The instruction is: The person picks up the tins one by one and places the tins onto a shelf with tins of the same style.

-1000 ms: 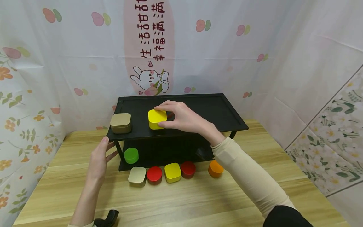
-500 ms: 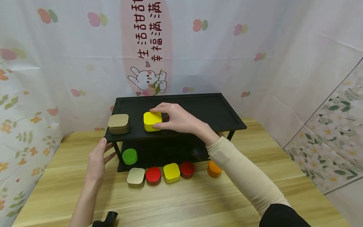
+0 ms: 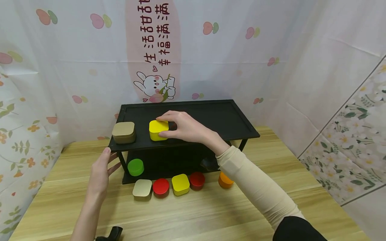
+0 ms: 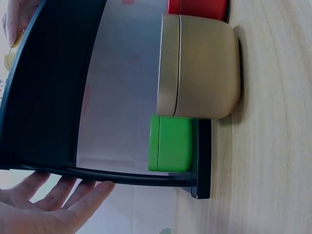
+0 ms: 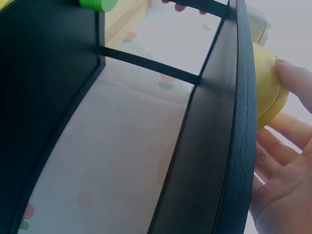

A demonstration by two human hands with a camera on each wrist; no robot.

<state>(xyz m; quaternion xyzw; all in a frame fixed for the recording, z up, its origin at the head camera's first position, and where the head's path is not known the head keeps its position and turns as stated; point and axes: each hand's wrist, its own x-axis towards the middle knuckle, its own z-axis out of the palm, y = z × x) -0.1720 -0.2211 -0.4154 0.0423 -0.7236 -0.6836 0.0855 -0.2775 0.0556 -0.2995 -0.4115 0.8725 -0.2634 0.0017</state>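
On the upper board of a black two-tier shelf (image 3: 205, 115), my right hand (image 3: 187, 127) pinches a yellow rounded-square tin (image 3: 156, 131) between thumb and fingers. In the right wrist view the same yellow tin (image 5: 267, 83) sits between the thumb and the other fingers. A beige lidded tin (image 3: 124, 133) stands to its left, with a gap between them. My left hand (image 3: 99, 172) is at the shelf's front left corner. The left wrist view shows its fingers (image 4: 95, 195) extended, touching the shelf's side frame.
A green round tin (image 3: 135, 167) stands on the lower board. Along the front lie a beige tin (image 3: 142, 189), a red tin (image 3: 161, 187), a yellow tin (image 3: 180, 184), a dark red tin (image 3: 197, 181) and an orange tin (image 3: 225, 180). A patterned curtain (image 3: 217, 67) hangs behind.
The yellow tin in my right hand has shifted slightly left, nearer the beige tin. My left hand keeps its place at the corner. The whole view has drifted a little.
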